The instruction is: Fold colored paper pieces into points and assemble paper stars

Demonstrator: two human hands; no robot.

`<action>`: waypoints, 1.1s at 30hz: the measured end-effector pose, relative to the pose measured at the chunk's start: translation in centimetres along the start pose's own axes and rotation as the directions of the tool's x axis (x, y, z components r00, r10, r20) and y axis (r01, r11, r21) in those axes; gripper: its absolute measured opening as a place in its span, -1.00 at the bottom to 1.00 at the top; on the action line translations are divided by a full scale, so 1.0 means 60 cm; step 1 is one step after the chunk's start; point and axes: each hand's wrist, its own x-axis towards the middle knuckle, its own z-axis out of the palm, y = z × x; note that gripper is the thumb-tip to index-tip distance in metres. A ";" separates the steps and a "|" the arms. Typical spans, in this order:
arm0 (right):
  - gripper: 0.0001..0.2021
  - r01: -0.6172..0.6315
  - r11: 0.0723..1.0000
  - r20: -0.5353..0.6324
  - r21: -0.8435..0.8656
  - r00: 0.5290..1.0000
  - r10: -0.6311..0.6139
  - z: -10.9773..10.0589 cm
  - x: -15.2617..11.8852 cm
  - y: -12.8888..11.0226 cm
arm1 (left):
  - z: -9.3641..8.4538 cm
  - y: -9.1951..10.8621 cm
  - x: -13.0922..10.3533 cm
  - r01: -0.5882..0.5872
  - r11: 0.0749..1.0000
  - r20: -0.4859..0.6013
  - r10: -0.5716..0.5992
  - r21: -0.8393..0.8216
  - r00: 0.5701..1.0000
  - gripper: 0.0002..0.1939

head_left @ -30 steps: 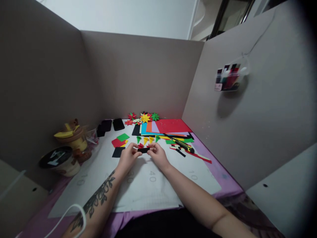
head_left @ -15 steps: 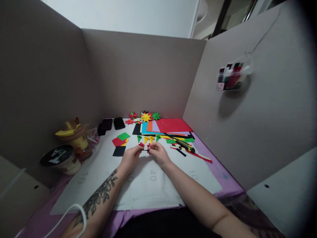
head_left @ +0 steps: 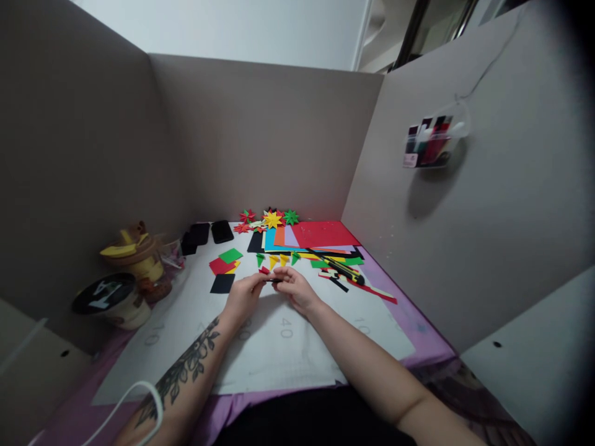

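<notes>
The left hand (head_left: 242, 295) is pinching a small black paper (head_left: 275, 280) between thumb and finger. The right hand (head_left: 298, 291) is touching its other end with bent fingers, though how firmly it is gripping, I cannot tell. The paper is sitting between both hands over a white sheet (head_left: 279, 365). Green folded paper (head_left: 295, 257) is standing just beyond; a cutter (head_left: 346, 271) is lying to the right.

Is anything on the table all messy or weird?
I see no spill, but the paper strips on the right look messy: they lie jumbled at different angles, with a yellow-and-black cutter on top, while the little folded green and yellow pieces sit in a tidy row.
</notes>
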 end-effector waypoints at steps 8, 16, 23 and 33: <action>-0.62 -0.003 1.000 -0.041 -0.009 0.999 0.003 0.000 0.001 0.000 | 0.006 -0.011 -0.002 -0.027 1.000 0.029 0.027 -0.013 0.999 -0.77; -0.68 0.059 0.993 -0.083 -0.100 0.994 -0.067 -0.014 0.009 0.016 | 0.002 0.002 -0.004 -0.023 0.991 0.220 0.051 -0.129 0.974 -0.63; -0.80 0.137 0.924 -0.044 -0.357 0.986 -0.163 -0.013 0.006 0.016 | 0.006 0.009 -0.002 0.143 0.988 0.224 -0.125 -0.065 0.966 -0.59; -0.57 0.597 0.154 0.529 -0.787 0.782 -0.330 -0.020 -0.019 -0.023 | 0.029 -0.037 -0.003 0.566 0.772 0.216 -0.524 -0.289 0.824 -0.69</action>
